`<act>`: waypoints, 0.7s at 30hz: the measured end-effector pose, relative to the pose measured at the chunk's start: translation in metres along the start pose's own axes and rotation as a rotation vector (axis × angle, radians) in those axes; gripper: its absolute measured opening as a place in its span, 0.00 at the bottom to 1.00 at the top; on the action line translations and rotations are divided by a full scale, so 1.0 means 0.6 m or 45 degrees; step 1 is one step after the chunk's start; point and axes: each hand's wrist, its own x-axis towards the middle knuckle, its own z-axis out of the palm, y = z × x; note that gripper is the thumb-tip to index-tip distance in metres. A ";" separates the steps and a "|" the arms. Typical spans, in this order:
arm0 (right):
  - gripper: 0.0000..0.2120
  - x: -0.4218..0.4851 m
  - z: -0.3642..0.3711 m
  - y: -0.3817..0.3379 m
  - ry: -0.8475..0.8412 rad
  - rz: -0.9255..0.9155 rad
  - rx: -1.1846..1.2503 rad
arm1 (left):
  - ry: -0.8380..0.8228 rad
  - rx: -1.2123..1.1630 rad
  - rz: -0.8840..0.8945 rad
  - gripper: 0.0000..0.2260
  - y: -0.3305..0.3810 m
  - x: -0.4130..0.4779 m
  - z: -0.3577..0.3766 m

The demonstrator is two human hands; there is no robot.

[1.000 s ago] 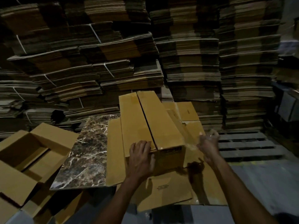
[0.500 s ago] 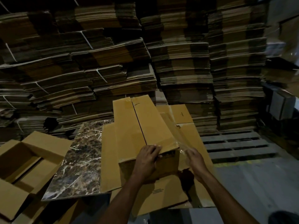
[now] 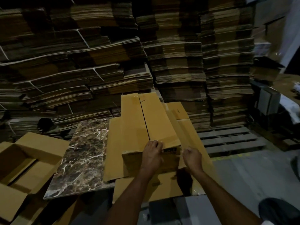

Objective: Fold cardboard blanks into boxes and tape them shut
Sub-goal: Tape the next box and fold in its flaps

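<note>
Nearest in, the left hand (image 3: 152, 154) grips the near end of the long tan cardboard box (image 3: 155, 120), fingers hooked over its top seam. The right hand (image 3: 192, 157) is curled just beside the corner, but I can't tell what it pinches. The box runs straight away from both hands, seam lengthwise, left hand nearer it.

1. Dark printed patch (image 3: 170, 150) on the near end of the folded box (image 3: 155, 124), and the lettering is too blurred to read
2. Small dark mark on the flat cardboard flap (image 3: 178, 110) just behind that box, too small to make out
3. No legible text, number or brand anywhere
</note>
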 end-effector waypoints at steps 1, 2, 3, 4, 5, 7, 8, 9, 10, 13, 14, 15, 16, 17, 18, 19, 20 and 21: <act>0.17 -0.003 -0.004 -0.002 0.000 -0.166 -0.248 | -0.012 0.005 -0.021 0.18 0.002 0.002 -0.001; 0.18 -0.008 -0.008 -0.007 -0.034 -0.253 -0.435 | -0.040 0.012 -0.041 0.18 0.002 0.003 -0.001; 0.17 -0.011 -0.013 -0.014 -0.083 -0.276 -0.546 | -0.076 0.017 -0.053 0.18 0.004 0.003 -0.005; 0.16 -0.014 -0.018 -0.023 -0.126 -0.256 -0.563 | -0.102 0.031 -0.047 0.18 0.008 0.002 -0.007; 0.14 -0.019 -0.021 -0.031 -0.158 -0.210 -0.501 | -0.104 0.059 -0.010 0.21 0.010 0.001 -0.009; 0.11 -0.035 -0.021 -0.049 -0.224 -0.057 -0.297 | -0.122 0.101 0.157 0.27 0.017 -0.003 -0.002; 0.10 -0.042 -0.018 -0.054 -0.259 0.012 -0.244 | -0.147 0.121 0.247 0.30 0.022 -0.005 0.003; 0.10 -0.049 -0.017 -0.058 -0.290 0.034 -0.257 | -0.168 0.130 0.297 0.32 0.027 -0.005 0.011; 0.09 -0.054 -0.015 -0.058 -0.308 0.024 -0.295 | -0.186 0.131 0.300 0.32 0.032 -0.005 0.016; 0.05 -0.079 -0.035 -0.076 -0.358 -0.088 -0.601 | -0.291 0.177 0.184 0.33 0.046 -0.003 0.026; 0.04 -0.093 -0.041 -0.081 -0.400 -0.124 -0.630 | -0.316 0.177 0.141 0.33 0.052 -0.001 0.030; 0.06 -0.116 -0.049 -0.090 -0.461 -0.163 -0.644 | -0.344 0.163 0.101 0.30 0.060 0.004 0.031; 0.10 -0.142 -0.054 -0.094 -0.502 -0.205 -0.650 | -0.346 0.155 0.044 0.26 0.067 0.013 0.029; 0.15 -0.170 -0.060 -0.095 -0.472 -0.280 -0.653 | -0.355 0.111 -0.014 0.25 0.074 0.024 0.024; 0.19 -0.192 -0.069 -0.089 -0.410 -0.400 -0.659 | -0.341 0.109 -0.068 0.25 0.083 0.037 0.019; 0.22 -0.205 -0.080 -0.079 -0.328 -0.425 -0.615 | -0.319 0.110 -0.100 0.26 0.090 0.047 0.019; 0.24 -0.207 -0.097 -0.065 -0.223 -0.377 -0.481 | -0.325 0.101 -0.093 0.26 0.096 0.052 0.016; 0.24 -0.205 -0.116 -0.053 -0.153 -0.286 -0.321 | -0.341 -0.007 -0.094 0.25 0.100 0.054 0.013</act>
